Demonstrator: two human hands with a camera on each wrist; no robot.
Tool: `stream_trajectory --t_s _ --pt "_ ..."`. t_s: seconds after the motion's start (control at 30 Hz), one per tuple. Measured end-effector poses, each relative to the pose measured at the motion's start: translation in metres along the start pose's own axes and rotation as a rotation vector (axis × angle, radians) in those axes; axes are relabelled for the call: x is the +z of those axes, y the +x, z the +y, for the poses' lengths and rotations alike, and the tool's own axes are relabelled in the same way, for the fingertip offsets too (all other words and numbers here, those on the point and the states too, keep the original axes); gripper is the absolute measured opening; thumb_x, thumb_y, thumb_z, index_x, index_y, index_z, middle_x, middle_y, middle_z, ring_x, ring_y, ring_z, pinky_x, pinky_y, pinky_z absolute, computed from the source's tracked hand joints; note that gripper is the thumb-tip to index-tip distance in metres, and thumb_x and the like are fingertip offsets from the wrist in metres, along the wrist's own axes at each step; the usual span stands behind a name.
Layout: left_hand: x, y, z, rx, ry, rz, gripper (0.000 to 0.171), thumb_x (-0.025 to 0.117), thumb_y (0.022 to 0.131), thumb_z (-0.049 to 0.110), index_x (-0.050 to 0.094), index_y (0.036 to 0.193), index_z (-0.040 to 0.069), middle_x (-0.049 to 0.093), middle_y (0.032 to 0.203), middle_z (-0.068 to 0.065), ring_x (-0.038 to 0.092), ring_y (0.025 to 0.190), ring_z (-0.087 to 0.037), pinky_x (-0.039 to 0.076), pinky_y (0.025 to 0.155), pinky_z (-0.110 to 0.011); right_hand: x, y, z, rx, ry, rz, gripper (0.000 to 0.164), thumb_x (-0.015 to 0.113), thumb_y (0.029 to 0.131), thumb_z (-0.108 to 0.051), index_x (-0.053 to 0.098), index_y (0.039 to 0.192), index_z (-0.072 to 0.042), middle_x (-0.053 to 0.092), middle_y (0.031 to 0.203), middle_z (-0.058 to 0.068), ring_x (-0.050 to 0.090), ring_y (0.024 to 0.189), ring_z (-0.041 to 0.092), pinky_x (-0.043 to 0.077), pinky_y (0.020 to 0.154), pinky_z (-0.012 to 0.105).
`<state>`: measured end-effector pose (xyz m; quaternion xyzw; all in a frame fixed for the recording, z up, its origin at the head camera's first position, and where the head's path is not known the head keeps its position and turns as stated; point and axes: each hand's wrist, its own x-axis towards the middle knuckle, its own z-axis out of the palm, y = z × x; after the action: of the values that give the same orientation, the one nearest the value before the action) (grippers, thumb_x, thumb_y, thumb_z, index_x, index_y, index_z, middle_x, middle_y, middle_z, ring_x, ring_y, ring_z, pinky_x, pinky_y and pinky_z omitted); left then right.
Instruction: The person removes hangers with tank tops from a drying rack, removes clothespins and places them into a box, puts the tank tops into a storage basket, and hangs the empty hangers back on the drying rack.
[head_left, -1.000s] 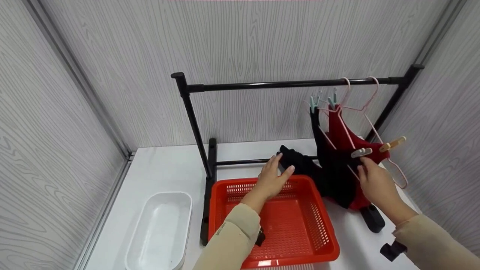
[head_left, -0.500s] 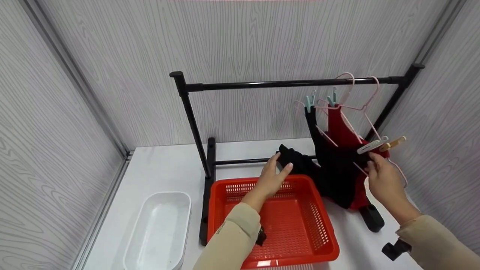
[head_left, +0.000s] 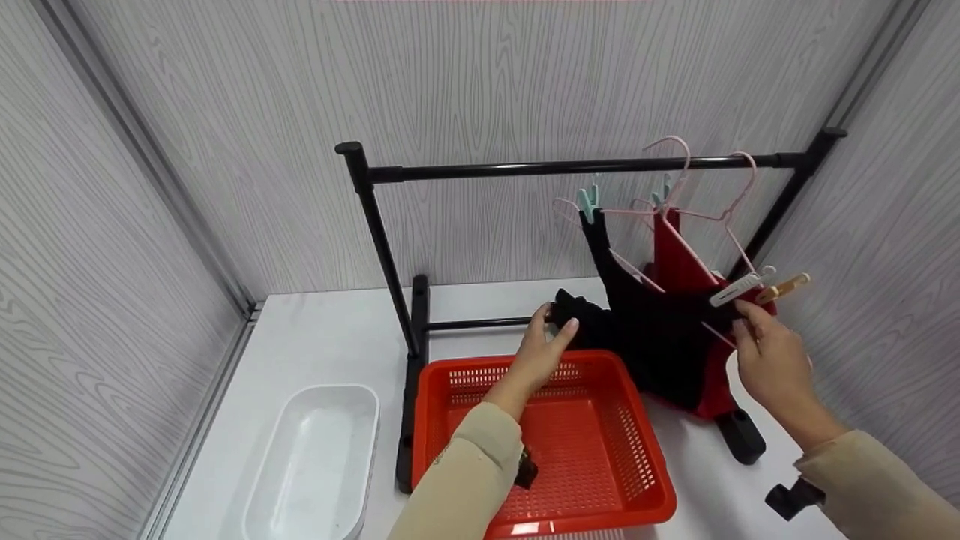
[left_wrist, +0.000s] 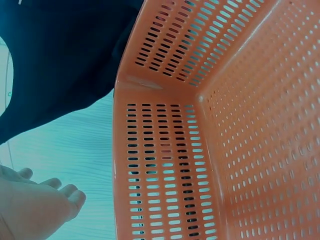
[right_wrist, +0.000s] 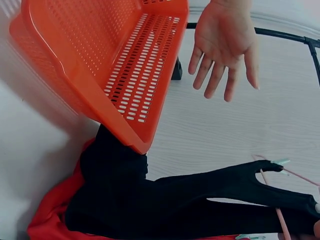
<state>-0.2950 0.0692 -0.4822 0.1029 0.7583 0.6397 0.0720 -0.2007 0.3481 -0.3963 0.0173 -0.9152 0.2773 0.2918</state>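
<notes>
Below the black rail (head_left: 517,170), the black garment (head_left: 660,352) is clipped to a pink hanger (head_left: 691,251), its strap pinched by the right hand (head_left: 776,364); nothing is held by the spread left hand (head_left: 540,356). Soft, light handling is expected (limp folds suggest it), best gripped at the straps.

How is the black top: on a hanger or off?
On: in the head view, a light green clip pins the black top to the front pink hanger.
</notes>
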Motion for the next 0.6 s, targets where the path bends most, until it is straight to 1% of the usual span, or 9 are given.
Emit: stream_trajectory --t_s 0.1,0.2,0.33,0.37,0.43,0.6 --pt "-0.001 0.002 0.001 -0.022 -0.023 0.008 0.079 0.055 0.1 0.05 0.02 0.16 0.013 0.023 0.163 -0.017 0.029 0.146 -0.037 0.026 0.117 -0.049 0.001 0.0 0.0 -0.043 0.01 0.01 0.03 0.051 0.1 -0.004 0.061 0.126 0.007 0.069 0.091 0.025 0.062 0.084 0.04 0.042 0.07 0.054" --pt "-0.004 0.007 0.001 -0.033 -0.089 0.01 0.079 0.057 0.099 0.047 0.019 0.16 0.013 0.02 0.163 -0.018 0.037 0.141 -0.038 0.031 0.115 -0.05 0.003 0.0 0.001 -0.082 0.018 0.022 0.029 0.054 0.098 -0.001 0.063 0.124 0.008 0.069 0.089 0.024 0.061 0.082 0.039 0.042 0.071 0.053" --pt "-0.009 0.016 0.001 -0.035 -0.156 0.013 0.079 0.059 0.099 0.043 0.019 0.159 0.011 0.02 0.162 -0.022 0.034 0.143 -0.039 0.03 0.116 -0.049 0.003 -0.001 0.003 -0.112 0.017 0.034 0.027 0.057 0.096 0.001 0.065 0.121 0.008 0.069 0.087 0.022 0.06 0.08 0.039 0.041 0.07 0.054" --pt "-0.01 0.017 0.003 -0.038 -0.163 0.01 0.079 0.059 0.099 0.042 0.018 0.159 0.011 0.02 0.162 -0.022 0.03 0.145 -0.039 0.027 0.117 -0.049 0.002 -0.001 0.003 -0.118 0.016 0.036 0.027 0.057 0.096 0.001 0.065 0.121 0.008 0.069 0.086 0.021 0.06 0.079 0.039 0.041 0.07 0.053" --pt "-0.012 0.021 0.004 -0.035 -0.147 -0.002 0.08 0.06 0.098 0.042 0.018 0.16 0.012 0.019 0.163 -0.022 0.023 0.148 -0.039 0.024 0.118 -0.049 0.002 -0.001 0.004 -0.127 0.016 0.04 0.027 0.058 0.095 0.002 0.066 0.12 0.007 0.069 0.084 0.019 0.059 0.078 0.037 0.041 0.07 0.05" --pt "-0.014 0.027 0.01 -0.029 -0.129 -0.017 0.084 0.064 0.096 0.042 0.018 0.16 0.014 0.02 0.163 -0.018 0.023 0.148 -0.038 0.025 0.118 -0.048 0.001 -0.002 0.003 -0.175 0.032 0.055 0.027 0.059 0.093 0.005 0.067 0.119 0.007 0.069 0.084 0.016 0.058 0.079 0.031 0.04 0.071 0.036"
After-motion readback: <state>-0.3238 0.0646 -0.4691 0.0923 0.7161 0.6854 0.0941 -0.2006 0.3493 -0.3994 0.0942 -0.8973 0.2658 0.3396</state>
